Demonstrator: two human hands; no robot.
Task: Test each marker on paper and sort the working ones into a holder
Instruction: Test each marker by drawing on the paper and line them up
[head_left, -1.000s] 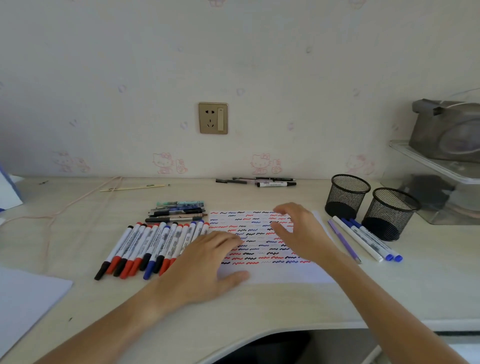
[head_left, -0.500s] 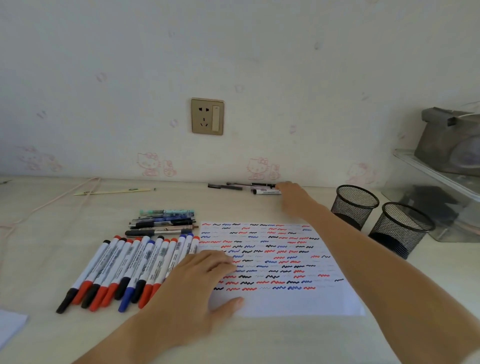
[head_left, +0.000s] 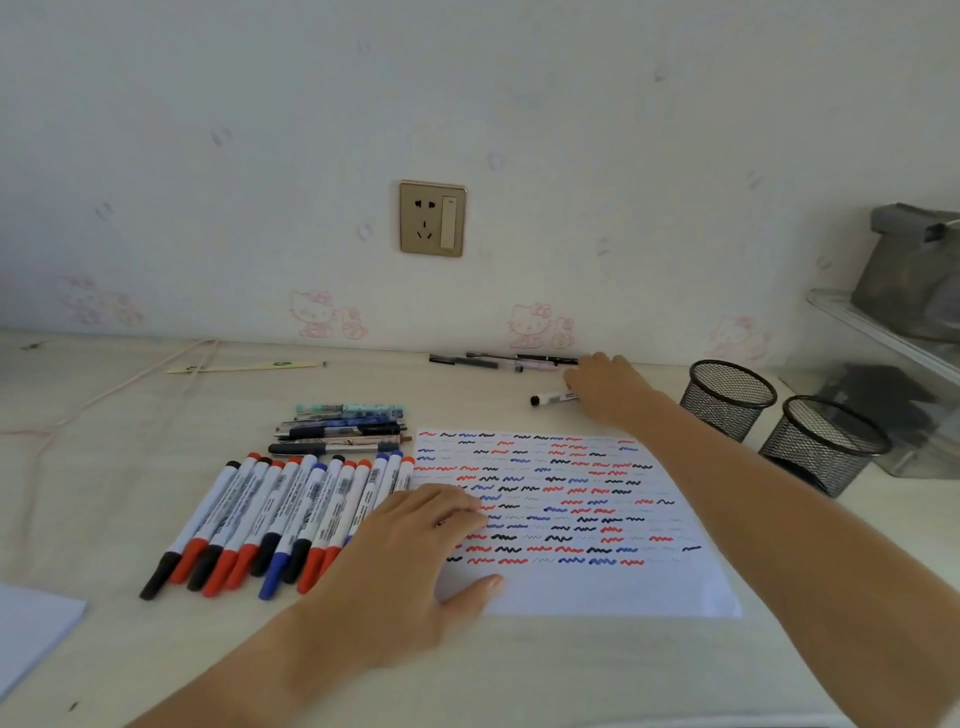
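A white paper sheet (head_left: 582, 592) covered in red, blue and black squiggles lies in the middle of the desk. My left hand (head_left: 410, 566) rests flat on its left edge. Left of it lies a row of several white markers (head_left: 280, 514) with red, black and blue caps. My right hand (head_left: 608, 387) reaches to the back of the desk and grips a white marker with a black cap (head_left: 553, 398), lifted off the pens by the wall. Two black mesh holders (head_left: 727, 397) (head_left: 826, 444) stand at the right.
A small pile of assorted pens (head_left: 343, 428) lies behind the marker row. More pens (head_left: 498, 361) lie along the wall. A clear shelf unit (head_left: 883, 332) with a grey object is at the far right. White paper (head_left: 31, 631) lies at the left edge.
My right hand went from the sheet to the pens by the wall, took the black-capped marker and now draws it back toward the sheet. My left hand stayed on the paper.
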